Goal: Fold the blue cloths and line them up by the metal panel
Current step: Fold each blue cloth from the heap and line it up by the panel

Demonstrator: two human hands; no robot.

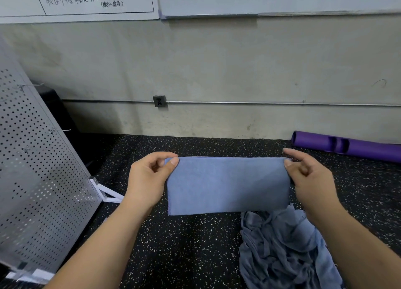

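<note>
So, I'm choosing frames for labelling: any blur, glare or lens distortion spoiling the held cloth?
Head view, centre: the held cloth, pinched by the left hand and right hand, is sharp and evenly lit; head view, left: the metal panel bows from the wide lens and glints in patches; head view, bottom: the cloth pile is slightly soft.

1. The bare left hand [149,176] pinches the upper left corner of a folded blue rectangular cloth [227,184] between thumb and curled forefinger.
2. The bare right hand [308,176] pinches the upper right corner the same way.
3. The left forearm [104,245] and right forearm [351,245] reach forward from the lower corners, with the hands level and well apart.
</note>
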